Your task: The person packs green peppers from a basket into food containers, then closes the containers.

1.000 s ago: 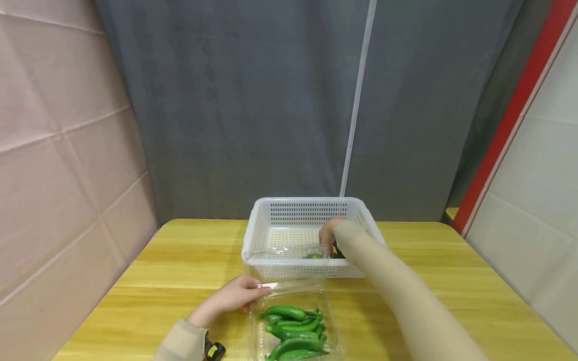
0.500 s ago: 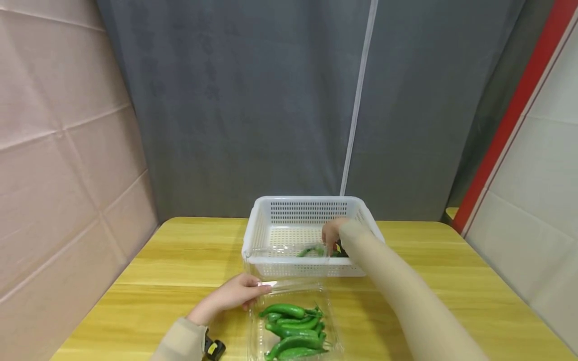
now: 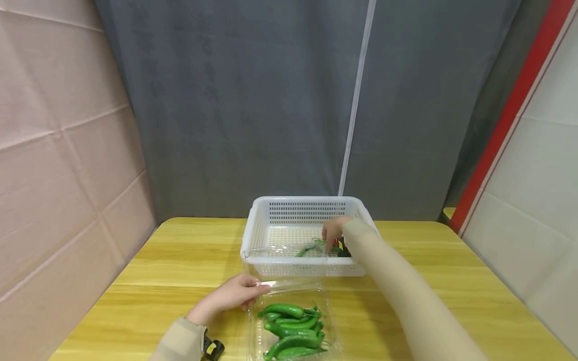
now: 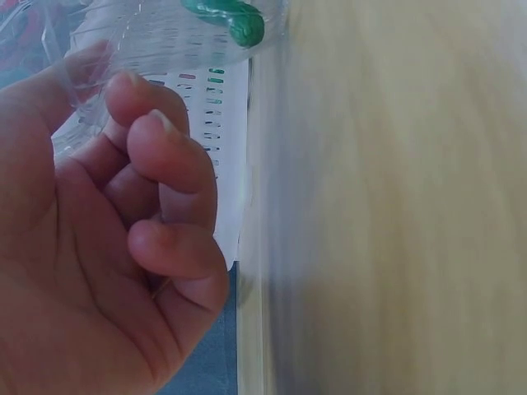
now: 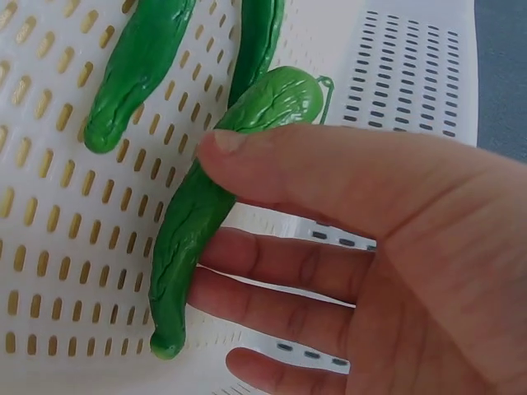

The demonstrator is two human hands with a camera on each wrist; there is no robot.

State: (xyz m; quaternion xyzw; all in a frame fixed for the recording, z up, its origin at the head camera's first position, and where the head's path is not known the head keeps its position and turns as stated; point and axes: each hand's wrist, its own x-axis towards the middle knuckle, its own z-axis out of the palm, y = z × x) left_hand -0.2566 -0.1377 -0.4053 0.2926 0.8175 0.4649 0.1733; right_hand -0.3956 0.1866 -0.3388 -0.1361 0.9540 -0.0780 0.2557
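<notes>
My left hand (image 3: pixel 232 296) pinches the hinge side of a clear plastic clamshell box (image 3: pixel 293 287) on the table. Several green chili peppers (image 3: pixel 293 333) lie stacked inside its near half, while its raised lid (image 3: pixel 275 252) overlaps the front of a white slotted basket (image 3: pixel 307 199). Inside that basket is my right hand (image 3: pixel 333 233). Seen from the right wrist, its thumb and fingers pinch a wrinkled green chili pepper (image 5: pixel 185 226) by the middle. Two more chili peppers, one on the left (image 5: pixel 140 74) and one behind (image 5: pixel 257 45), lie close to it on the basket floor.
The yellow wood-grain table (image 3: pixel 180 255) carries the basket and the box. A dark grey curtain (image 3: pixel 244 100) hangs behind its far edge. Pale sheeting (image 3: pixel 67 175) borders the left side, and a white panel with a red strip (image 3: pixel 506 115) borders the right.
In the basket, my right hand has shifted slightly right and a chili pepper has come into clearer view beside it. The left hand keeps its hold on the box.
</notes>
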